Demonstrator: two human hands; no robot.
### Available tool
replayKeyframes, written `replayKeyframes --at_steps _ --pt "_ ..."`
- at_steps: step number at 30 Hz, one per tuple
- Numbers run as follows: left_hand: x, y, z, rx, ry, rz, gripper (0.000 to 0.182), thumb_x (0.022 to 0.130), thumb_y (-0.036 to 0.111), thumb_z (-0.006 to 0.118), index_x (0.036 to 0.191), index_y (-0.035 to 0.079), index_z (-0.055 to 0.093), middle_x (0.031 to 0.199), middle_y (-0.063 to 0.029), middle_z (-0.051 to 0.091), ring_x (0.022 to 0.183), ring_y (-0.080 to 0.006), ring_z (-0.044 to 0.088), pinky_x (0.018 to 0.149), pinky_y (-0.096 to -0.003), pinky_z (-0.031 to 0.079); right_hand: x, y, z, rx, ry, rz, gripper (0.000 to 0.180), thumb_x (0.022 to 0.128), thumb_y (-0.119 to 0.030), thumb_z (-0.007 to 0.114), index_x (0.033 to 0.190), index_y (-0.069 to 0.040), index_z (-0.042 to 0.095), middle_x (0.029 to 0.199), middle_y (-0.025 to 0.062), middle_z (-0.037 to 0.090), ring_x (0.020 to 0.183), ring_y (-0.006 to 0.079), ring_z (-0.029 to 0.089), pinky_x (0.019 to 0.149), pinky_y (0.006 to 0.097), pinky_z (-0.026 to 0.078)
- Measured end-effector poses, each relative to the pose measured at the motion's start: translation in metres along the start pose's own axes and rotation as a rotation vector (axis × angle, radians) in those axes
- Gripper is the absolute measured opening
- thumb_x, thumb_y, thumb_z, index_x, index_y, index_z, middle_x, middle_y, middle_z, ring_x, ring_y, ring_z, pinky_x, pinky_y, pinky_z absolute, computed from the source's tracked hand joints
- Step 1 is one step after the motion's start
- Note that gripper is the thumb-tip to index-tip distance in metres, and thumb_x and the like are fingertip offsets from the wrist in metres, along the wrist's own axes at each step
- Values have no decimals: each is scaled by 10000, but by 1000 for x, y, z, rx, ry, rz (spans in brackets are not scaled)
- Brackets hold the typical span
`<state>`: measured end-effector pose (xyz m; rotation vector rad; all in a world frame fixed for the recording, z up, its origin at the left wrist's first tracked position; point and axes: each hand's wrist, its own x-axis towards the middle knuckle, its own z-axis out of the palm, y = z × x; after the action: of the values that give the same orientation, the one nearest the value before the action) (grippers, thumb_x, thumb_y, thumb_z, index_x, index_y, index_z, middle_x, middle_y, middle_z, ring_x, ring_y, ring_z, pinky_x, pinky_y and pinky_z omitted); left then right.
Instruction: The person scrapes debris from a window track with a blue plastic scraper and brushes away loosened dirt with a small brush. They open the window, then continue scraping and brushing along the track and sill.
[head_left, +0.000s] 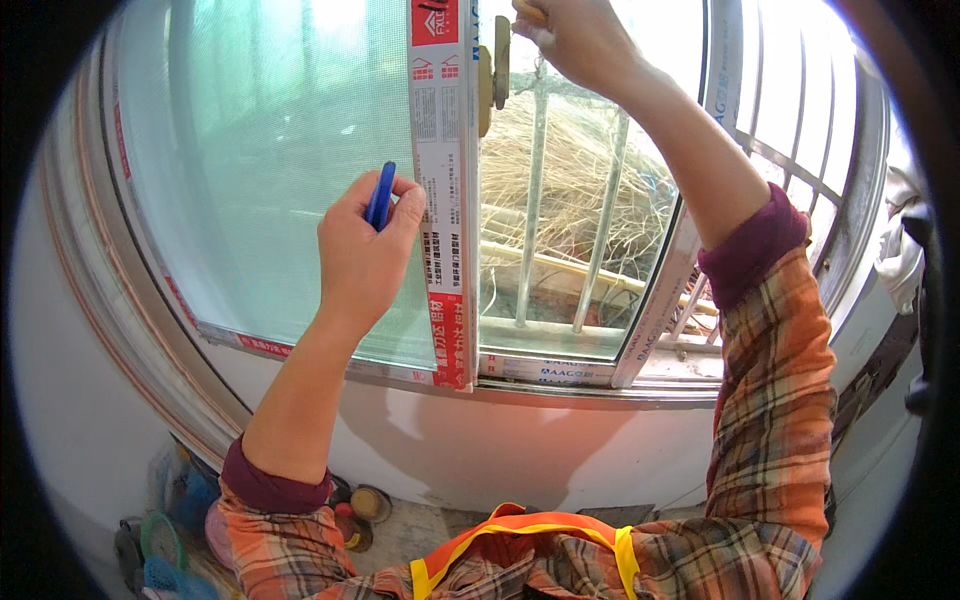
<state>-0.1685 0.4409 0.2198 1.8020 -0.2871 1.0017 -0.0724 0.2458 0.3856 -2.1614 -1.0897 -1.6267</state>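
My left hand (367, 240) is raised before the mesh-covered sliding window panel (262, 225), its fingers closed around a slim blue tool (381, 196) that points upward; its working end cannot be told. At the top of the view my right hand (574, 37) grips a yellowish object (529, 10), cut off by the picture's edge, in front of the bright glass. Between the hands stands the panel's upright frame, bearing printed protective film (439, 180), with a window latch (495, 71) near its top.
Behind the glass are metal security bars (532, 202) and dry straw (585, 172). The window's bottom track (570, 394) runs above a white wall (480, 450). Jars (370, 504) and a green-rimmed basket (163, 541) stand low at the left. Dark and white cloth (900, 240) hangs at the right.
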Motion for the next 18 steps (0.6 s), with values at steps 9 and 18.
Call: replayKeyframes --at_steps 9,18 --pt "-6 -4 -2 -39 -40 20 142 887 176 657 858 41 627 657 63 495 597 -29 397 536 -211 334 2 -30 -27 13 -349 51 219 927 -158 505 920 -3 660 846 229 663 820 389 635 740 435 503" --pt "-9 -3 0 -73 -75 -4 133 891 168 639 853 42 623 645 52 516 588 -37 429 541 -222 372 -11 -2 -9 -190 -394 -28 195 863 -193 681 913 -4 672 765 108 655 666 214 614 668 344 498"
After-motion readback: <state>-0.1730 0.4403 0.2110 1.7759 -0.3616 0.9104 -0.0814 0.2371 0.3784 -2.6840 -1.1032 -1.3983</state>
